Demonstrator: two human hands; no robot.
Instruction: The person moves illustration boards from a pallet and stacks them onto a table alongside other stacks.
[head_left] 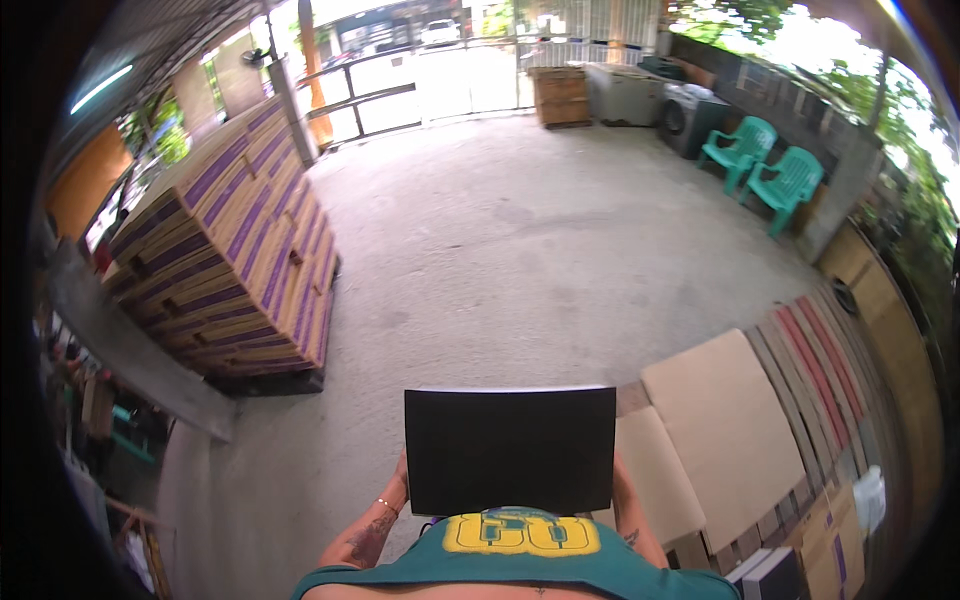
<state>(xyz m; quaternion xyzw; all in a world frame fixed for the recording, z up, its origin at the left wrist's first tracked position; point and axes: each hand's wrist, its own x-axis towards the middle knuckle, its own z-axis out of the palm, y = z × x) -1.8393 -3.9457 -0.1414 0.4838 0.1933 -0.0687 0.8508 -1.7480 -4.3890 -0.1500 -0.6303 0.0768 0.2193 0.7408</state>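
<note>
In front of my body I carry a rectangular black panel (510,450) with a pale top edge, its broad dark face turned toward me. Whether it is a screen or the side of a box I cannot tell. At its left side is my left hand (402,482), with a bracelet on the wrist. My right hand (620,480) grips the opposite side. Both sets of fingers are hidden by the panel, and its lower edge meets my green shirt (480,555).
Tall stacked cartons (250,220) with purple bands stand on a dark pallet at left. Wooden pallets (810,350) and flat cardboard (725,420) lie at right. Farther off are green plastic chairs (785,185), a washing machine (690,115) and a metal gate (430,90). Concrete floor (480,260) stretches ahead.
</note>
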